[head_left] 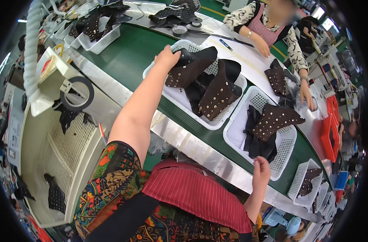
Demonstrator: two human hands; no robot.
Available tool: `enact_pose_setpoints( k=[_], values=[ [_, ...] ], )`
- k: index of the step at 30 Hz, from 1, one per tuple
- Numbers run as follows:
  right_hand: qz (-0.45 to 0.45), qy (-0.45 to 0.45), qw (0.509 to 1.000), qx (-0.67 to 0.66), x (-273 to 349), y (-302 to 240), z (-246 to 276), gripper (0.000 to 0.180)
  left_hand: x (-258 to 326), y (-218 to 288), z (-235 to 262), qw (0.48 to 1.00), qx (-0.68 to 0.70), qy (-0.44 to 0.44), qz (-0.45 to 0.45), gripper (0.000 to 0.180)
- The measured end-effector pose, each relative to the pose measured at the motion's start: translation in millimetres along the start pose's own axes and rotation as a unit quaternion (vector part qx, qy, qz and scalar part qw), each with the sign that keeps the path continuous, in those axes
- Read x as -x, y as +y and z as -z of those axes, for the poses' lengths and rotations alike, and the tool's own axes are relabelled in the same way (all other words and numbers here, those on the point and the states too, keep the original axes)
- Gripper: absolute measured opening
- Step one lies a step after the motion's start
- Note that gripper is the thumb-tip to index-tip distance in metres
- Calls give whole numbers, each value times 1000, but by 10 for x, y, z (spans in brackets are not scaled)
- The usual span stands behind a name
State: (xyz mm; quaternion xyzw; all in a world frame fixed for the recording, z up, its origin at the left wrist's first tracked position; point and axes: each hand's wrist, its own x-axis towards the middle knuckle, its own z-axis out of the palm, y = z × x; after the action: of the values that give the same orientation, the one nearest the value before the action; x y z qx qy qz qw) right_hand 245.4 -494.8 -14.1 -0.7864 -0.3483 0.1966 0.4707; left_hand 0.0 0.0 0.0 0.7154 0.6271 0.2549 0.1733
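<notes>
My left hand [167,59] reaches over the far left corner of a white perforated basket [211,124]. Its fingers close on the edge of a dark leather piece [190,71] with metal studs. Beside that piece, in the same basket, lies another brown studded piece [219,94] with black lining. My right hand [261,172] hovers by the near rim of a second white basket [284,163], fingers curled in, nothing visible in them. This second basket holds a brown studded piece [274,121] on black material.
A green conveyor belt [129,50] with metal edging carries the baskets; more stand at far left and lower right. Across it, a person [268,24] reaches toward a studded piece [276,78]. At left stands a beige bin [46,141] with a tape roll [77,93]. Red trays [331,133] are at right.
</notes>
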Motion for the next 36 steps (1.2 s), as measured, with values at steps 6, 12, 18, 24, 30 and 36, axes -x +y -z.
enact_pose_setpoints(
  k=[6, 12, 18, 24, 30, 36],
  values=[
    [-76, 2, 997, 21, 628, -386, -509, 21, -221, -87, 66, 983, 67, -128, -115, 35],
    [-88, -12, 996, 10, 822, -650, -831, 20, 377, 114, 585, 951, 194, -31, -238, 27],
    [24, -88, 993, -70, 427, -1021, -1119, 32, 1223, 129, 1592, 903, 276, 29, -328, 18],
    [-2, -304, 904, -301, -33, -1325, -1504, 56, 2275, -403, 2110, 931, 266, -48, -245, 21],
    [-46, -399, 848, -344, 289, -1550, -1859, 51, 3201, -829, 2332, 979, 137, -57, -143, 16],
    [-41, -426, 817, -386, 579, -2086, -2278, 42, 3816, -1342, 2705, 971, 234, 43, -9, 15]
  ],
)
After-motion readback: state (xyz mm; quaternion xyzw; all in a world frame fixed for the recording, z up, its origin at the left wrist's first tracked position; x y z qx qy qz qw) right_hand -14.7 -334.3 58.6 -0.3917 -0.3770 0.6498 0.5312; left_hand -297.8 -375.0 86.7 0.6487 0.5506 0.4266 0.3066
